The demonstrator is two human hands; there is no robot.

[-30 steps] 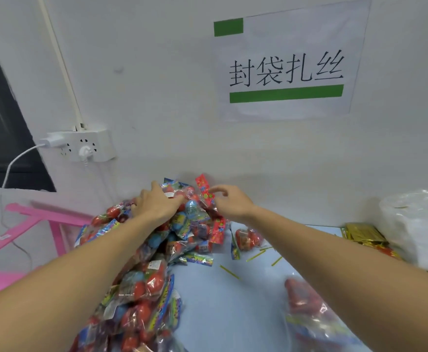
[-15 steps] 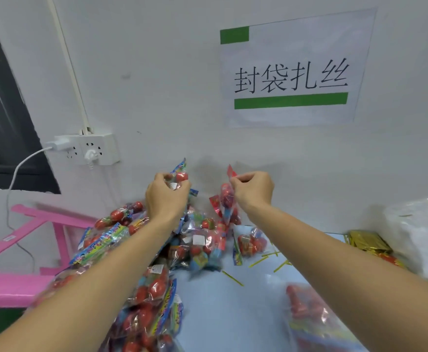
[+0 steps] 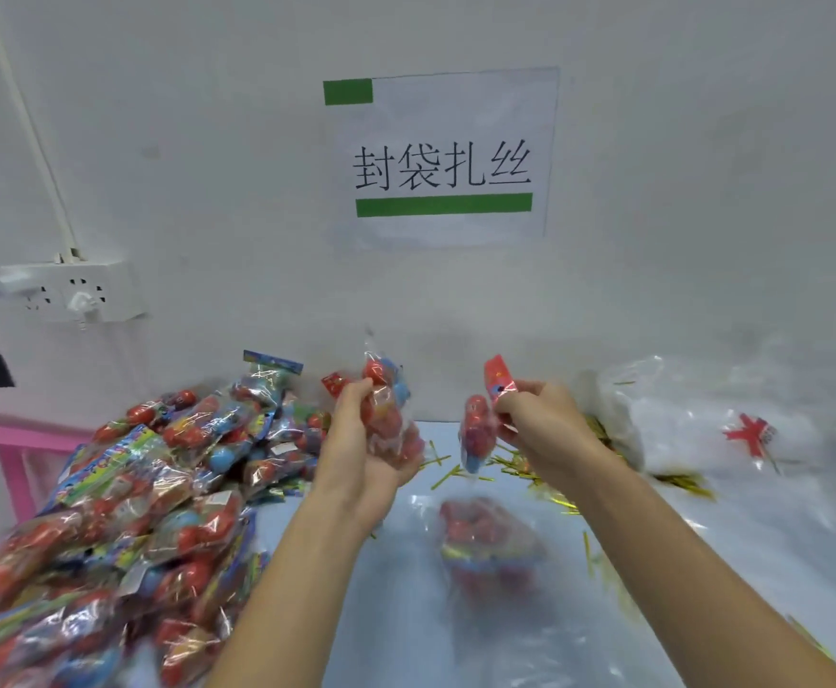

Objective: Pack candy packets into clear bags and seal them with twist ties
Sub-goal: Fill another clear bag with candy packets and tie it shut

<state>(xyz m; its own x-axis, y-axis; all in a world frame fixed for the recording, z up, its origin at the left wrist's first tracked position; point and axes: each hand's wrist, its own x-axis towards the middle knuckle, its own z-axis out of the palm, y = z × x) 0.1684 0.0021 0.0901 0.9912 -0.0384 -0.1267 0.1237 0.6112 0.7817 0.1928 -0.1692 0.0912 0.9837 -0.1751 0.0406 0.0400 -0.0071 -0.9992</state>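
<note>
1. A white wall [image 3: 207,141] backed the bench, with a paper sign bearing green bars and black characters [image 3: 443,158] taped up, over a pale blue tabletop [image 3: 406,613].
2. The left hand [image 3: 361,454] was cupped palm-up round a clear crinkly candy packet of red and blue sweets [image 3: 384,414], thumb clamped over its front.
3. The right hand [image 3: 540,424] pinched the red header of a second small candy packet [image 3: 478,429], which dangled freely. The hands were held apart above the table.
4. A heap of glossy candy packets [image 3: 158,489] lay to the left; a clear bag partly filled with red sweets [image 3: 490,543] sat just below the hands, though blur hid whether its mouth was open.
5. Thin gold twist ties [image 3: 515,464] were scattered beyond it, beside a bundle of clear plastic bags [image 3: 694,419].
6. These packets looked light, soft and slippery. The stiff header seemed the surest hold; squeezing the body risked the film sliding.
</note>
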